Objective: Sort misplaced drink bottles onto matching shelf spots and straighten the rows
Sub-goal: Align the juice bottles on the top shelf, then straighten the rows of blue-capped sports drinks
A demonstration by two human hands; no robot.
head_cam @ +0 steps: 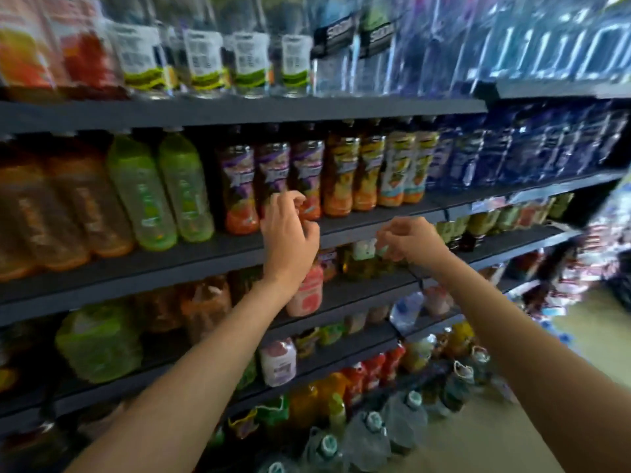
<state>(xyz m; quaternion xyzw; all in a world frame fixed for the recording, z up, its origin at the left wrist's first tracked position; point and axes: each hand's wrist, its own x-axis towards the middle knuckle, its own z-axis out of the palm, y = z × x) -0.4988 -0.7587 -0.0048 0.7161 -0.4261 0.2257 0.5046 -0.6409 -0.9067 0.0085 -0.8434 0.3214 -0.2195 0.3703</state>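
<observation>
Standing in a row on the middle shelf (358, 221), the purple-labelled bottles (273, 172) faced the aisle, with orange-labelled bottles (341, 175) next on their right, then two pale-labelled ones (404, 165) and dark blue bottles (454, 158) beyond. Left of the purple ones stood two green bottles (160, 189), and further left blurred orange bottles (68, 206).

The left hand (290, 230) was raised in front of the purple-labelled bottles, its fingers (294, 196) curled loosely near the lower part of one label; blur hid whether they touched the bottle, and nothing showed between them. The right hand (408, 238) hung at the front edge of the same shelf, fingers (384, 238) bent downward and close together; whether they pinched anything could not be told. Just below it, on the next shelf down, sat small bottles with pale caps (363, 257). A pink bottle (307, 291) stood on that lower shelf, partly behind the left wrist.

On the top shelf (239, 109) were clear bottles (246, 59) with white and green labels, red and orange packs (51, 46) to their left, and wrapped blue water packs (546, 39) to the right. Lower shelves held a large green jug (99, 343), a white jug (278, 363), and red bottles (374, 370). Big clear water jugs (404, 418) with teal caps stood on the floor (495, 438) by the shelving.
</observation>
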